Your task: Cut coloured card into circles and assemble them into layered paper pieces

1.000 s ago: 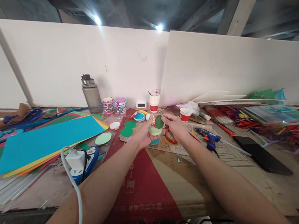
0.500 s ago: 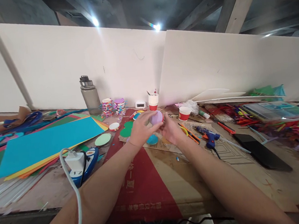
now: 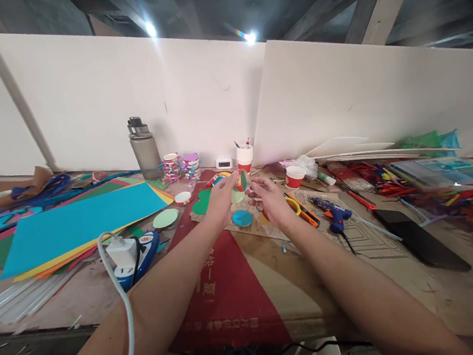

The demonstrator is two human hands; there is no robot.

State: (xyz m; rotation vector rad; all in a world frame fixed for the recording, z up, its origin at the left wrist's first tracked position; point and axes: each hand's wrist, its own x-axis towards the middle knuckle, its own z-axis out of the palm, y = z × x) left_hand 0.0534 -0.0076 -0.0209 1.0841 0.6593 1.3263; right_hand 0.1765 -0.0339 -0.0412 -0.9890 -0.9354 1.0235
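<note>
My left hand (image 3: 222,202) is closed on a short cut piece of red-and-white paper cup (image 3: 240,183), held sideways over the table. A greenish round face of the piece points to the right. My right hand (image 3: 270,199) is just right of it, fingers bent and apart, with nothing visible in them; whether a fingertip touches the piece cannot be made out. Beneath the hands lie a blue paper disc (image 3: 242,217) and a pale green disc (image 3: 237,196), partly covered. A green paper piece (image 3: 201,203) lies left of my left hand.
Right of my hands are a paper cup (image 3: 295,177), orange-handled scissors (image 3: 307,213), a blue glue gun (image 3: 338,218) and a phone (image 3: 420,238). Leftward are a cut cup ring (image 3: 183,198), coloured sheets (image 3: 82,226), a power strip (image 3: 145,253) with a white cable, and a bottle (image 3: 145,153).
The cup piece has been turned: its purple disc faced me before, and its red side and greenish face show now. My right hand has moved slightly away from it, its fingers spreading.
</note>
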